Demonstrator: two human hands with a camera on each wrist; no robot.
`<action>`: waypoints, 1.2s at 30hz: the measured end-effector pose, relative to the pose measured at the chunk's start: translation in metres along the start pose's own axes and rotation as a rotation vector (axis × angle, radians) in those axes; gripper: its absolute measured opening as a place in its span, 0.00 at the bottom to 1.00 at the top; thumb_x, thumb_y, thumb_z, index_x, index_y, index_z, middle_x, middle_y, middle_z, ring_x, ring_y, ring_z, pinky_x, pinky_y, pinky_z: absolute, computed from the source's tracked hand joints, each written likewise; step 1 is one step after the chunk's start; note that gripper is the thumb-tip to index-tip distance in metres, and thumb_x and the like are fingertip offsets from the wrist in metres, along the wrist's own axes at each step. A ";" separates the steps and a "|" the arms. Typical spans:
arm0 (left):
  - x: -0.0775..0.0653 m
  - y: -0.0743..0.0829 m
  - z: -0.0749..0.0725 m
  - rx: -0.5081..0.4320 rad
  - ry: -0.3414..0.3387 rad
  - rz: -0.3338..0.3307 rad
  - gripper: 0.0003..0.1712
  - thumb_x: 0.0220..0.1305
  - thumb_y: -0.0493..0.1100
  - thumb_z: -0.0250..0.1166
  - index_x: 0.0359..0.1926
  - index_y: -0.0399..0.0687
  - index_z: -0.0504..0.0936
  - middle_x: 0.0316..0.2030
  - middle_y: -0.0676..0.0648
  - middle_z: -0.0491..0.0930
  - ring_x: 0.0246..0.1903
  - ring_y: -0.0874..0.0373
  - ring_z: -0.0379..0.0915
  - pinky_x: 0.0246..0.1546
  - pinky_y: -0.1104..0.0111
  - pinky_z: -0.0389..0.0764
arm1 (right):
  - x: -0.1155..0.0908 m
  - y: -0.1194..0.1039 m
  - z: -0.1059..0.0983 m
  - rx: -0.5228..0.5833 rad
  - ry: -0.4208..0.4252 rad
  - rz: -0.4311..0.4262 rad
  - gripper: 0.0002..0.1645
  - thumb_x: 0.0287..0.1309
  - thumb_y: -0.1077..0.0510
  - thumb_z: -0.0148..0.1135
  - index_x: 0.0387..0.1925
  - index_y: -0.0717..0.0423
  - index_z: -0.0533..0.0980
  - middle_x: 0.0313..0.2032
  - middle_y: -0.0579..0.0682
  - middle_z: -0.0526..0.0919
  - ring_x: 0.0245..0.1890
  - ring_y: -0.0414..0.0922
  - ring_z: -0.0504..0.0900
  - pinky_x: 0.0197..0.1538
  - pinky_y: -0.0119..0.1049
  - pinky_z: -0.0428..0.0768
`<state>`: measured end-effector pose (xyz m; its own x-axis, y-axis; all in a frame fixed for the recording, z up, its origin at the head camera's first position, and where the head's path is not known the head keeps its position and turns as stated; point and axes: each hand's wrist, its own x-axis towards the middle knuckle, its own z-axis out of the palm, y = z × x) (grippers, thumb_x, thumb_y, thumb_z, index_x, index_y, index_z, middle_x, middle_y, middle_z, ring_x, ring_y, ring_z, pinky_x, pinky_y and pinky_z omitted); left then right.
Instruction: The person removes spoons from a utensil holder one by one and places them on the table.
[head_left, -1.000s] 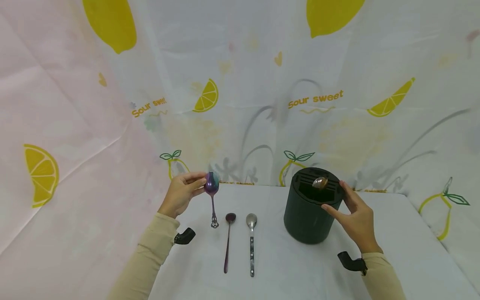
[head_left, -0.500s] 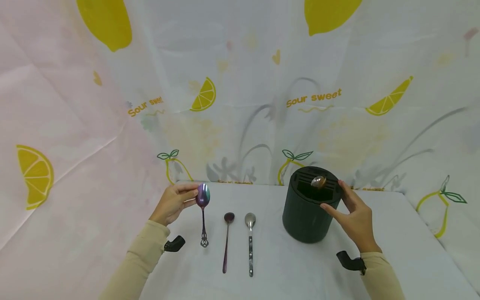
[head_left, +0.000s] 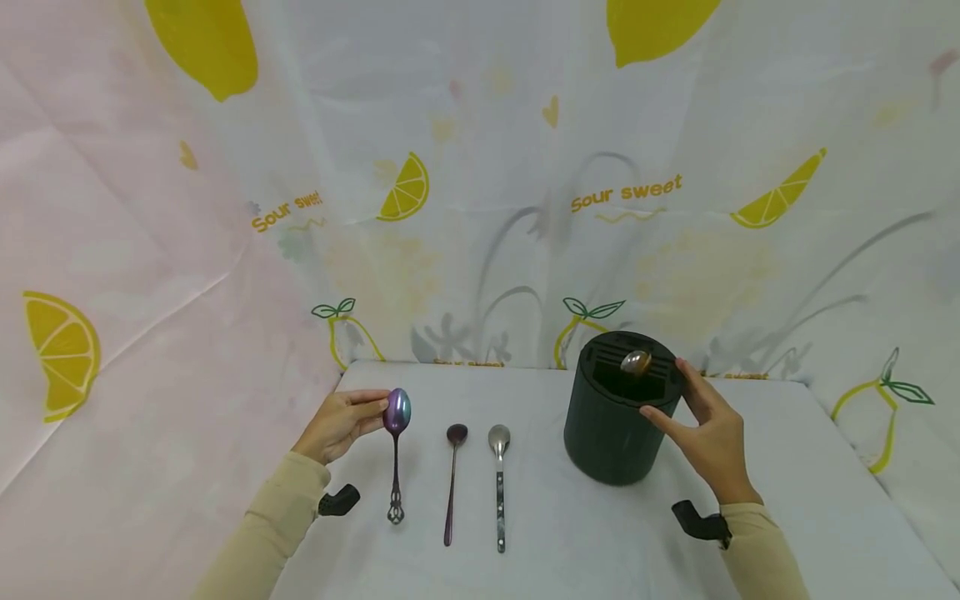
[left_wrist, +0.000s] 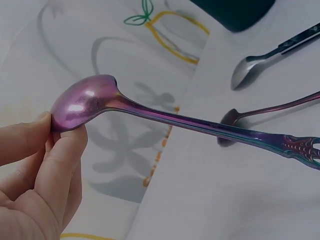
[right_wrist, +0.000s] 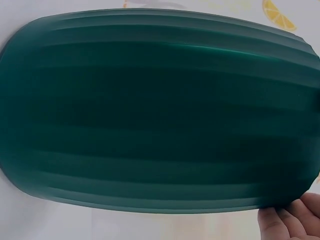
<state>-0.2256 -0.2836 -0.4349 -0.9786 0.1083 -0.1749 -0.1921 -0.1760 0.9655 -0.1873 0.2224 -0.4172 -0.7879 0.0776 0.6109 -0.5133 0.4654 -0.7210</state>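
Observation:
My left hand (head_left: pixel 341 423) pinches a purple iridescent spoon (left_wrist: pixel 170 118) by the edge of its bowl, between thumb and fingers. The spoon's ornate openwork handle points down toward the near side of the table in the head view. To the right, my right hand (head_left: pixel 708 435) holds a dark green utensil holder (head_left: pixel 611 446) near its top rim, thumb at the front and fingers on the far right side. In the right wrist view, the ribbed wall of the holder (right_wrist: pixel 165 110) fills most of the picture. A shiny spoon (head_left: pixel 636 362) stands in the holder, bowl up.
Between the hands, two spoons lie side by side on the white table (head_left: pixel 555 533): a slim dark purple long-handled spoon (head_left: pixel 451 492) and a silver spoon (head_left: pixel 500 500) with a black-and-grey patterned handle. A lemon-print curtain (head_left: pixel 480 167) hangs behind the table.
My left hand has brought the purple spoon down and to the left, closer to the table. The right hand keeps its hold on the utensil holder.

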 end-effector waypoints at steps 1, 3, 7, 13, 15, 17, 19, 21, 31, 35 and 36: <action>0.001 -0.002 -0.001 -0.005 0.000 -0.003 0.20 0.65 0.26 0.60 0.56 0.18 0.70 0.44 0.41 0.83 0.43 0.52 0.82 0.49 0.61 0.81 | 0.000 0.000 0.000 0.002 0.002 0.000 0.51 0.40 0.72 0.77 0.68 0.64 0.64 0.64 0.63 0.70 0.62 0.52 0.72 0.60 0.25 0.71; 0.002 -0.005 -0.002 -0.010 0.005 -0.008 0.20 0.65 0.26 0.59 0.57 0.19 0.71 0.44 0.40 0.83 0.43 0.52 0.83 0.49 0.61 0.81 | -0.001 0.000 0.000 0.006 0.003 0.002 0.51 0.40 0.72 0.77 0.68 0.63 0.64 0.64 0.63 0.70 0.63 0.51 0.72 0.60 0.25 0.71; 0.007 -0.011 -0.005 -0.023 0.018 -0.027 0.18 0.65 0.25 0.59 0.56 0.21 0.73 0.44 0.40 0.83 0.42 0.51 0.83 0.48 0.61 0.82 | -0.001 0.000 0.001 0.013 0.000 0.002 0.51 0.41 0.72 0.77 0.68 0.63 0.64 0.64 0.63 0.70 0.63 0.51 0.71 0.60 0.24 0.71; 0.013 -0.020 -0.007 -0.057 0.042 -0.063 0.14 0.64 0.24 0.60 0.51 0.24 0.78 0.42 0.40 0.84 0.40 0.51 0.83 0.46 0.61 0.83 | -0.002 0.002 0.002 0.017 -0.004 0.009 0.51 0.41 0.72 0.77 0.68 0.63 0.64 0.64 0.63 0.69 0.63 0.49 0.71 0.60 0.24 0.71; 0.013 -0.023 -0.006 -0.056 0.036 -0.064 0.15 0.64 0.24 0.60 0.51 0.24 0.78 0.42 0.40 0.84 0.40 0.51 0.83 0.46 0.61 0.83 | -0.002 0.002 0.002 0.016 -0.003 0.010 0.51 0.41 0.71 0.77 0.68 0.63 0.64 0.64 0.62 0.70 0.63 0.49 0.71 0.60 0.24 0.71; 0.014 -0.025 -0.006 -0.053 0.041 -0.066 0.15 0.63 0.24 0.61 0.51 0.24 0.78 0.42 0.40 0.84 0.40 0.51 0.84 0.46 0.61 0.83 | -0.002 0.002 0.002 0.014 -0.001 0.009 0.51 0.41 0.71 0.78 0.68 0.63 0.64 0.64 0.62 0.70 0.63 0.49 0.71 0.60 0.24 0.71; 0.015 -0.027 -0.005 -0.045 0.031 -0.061 0.16 0.63 0.25 0.62 0.52 0.23 0.77 0.43 0.40 0.84 0.41 0.51 0.83 0.47 0.61 0.82 | -0.002 0.001 0.002 0.017 0.001 0.008 0.51 0.40 0.72 0.77 0.68 0.63 0.64 0.64 0.62 0.70 0.63 0.50 0.71 0.60 0.25 0.71; 0.017 -0.028 -0.006 -0.040 0.030 -0.063 0.18 0.63 0.25 0.62 0.53 0.22 0.76 0.43 0.40 0.83 0.41 0.52 0.83 0.47 0.61 0.82 | -0.001 0.001 0.001 0.018 0.001 0.008 0.51 0.40 0.72 0.77 0.68 0.63 0.64 0.64 0.62 0.70 0.63 0.50 0.71 0.60 0.25 0.71; 0.033 -0.044 -0.011 -0.032 0.060 -0.091 0.17 0.64 0.25 0.60 0.54 0.22 0.76 0.41 0.41 0.84 0.39 0.54 0.83 0.45 0.63 0.83 | -0.002 0.002 0.001 0.016 -0.003 0.012 0.51 0.41 0.72 0.77 0.68 0.63 0.64 0.65 0.62 0.70 0.63 0.52 0.71 0.60 0.25 0.71; 0.041 -0.052 -0.012 -0.023 0.065 -0.096 0.17 0.65 0.25 0.59 0.54 0.21 0.75 0.40 0.41 0.85 0.38 0.56 0.83 0.45 0.64 0.83 | -0.002 0.002 0.001 0.022 -0.005 0.013 0.51 0.41 0.72 0.77 0.68 0.64 0.64 0.64 0.63 0.70 0.63 0.54 0.71 0.60 0.25 0.71; 0.042 -0.054 -0.013 -0.028 0.071 -0.095 0.17 0.65 0.25 0.59 0.54 0.20 0.75 0.40 0.41 0.85 0.38 0.56 0.83 0.45 0.64 0.83 | -0.001 0.002 0.001 0.022 -0.006 0.016 0.51 0.41 0.72 0.77 0.68 0.63 0.64 0.65 0.63 0.69 0.63 0.54 0.71 0.60 0.25 0.71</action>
<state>-0.2577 -0.2819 -0.4965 -0.9585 0.0564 -0.2795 -0.2852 -0.1958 0.9383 -0.1873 0.2223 -0.4195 -0.7977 0.0797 0.5978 -0.5083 0.4445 -0.7376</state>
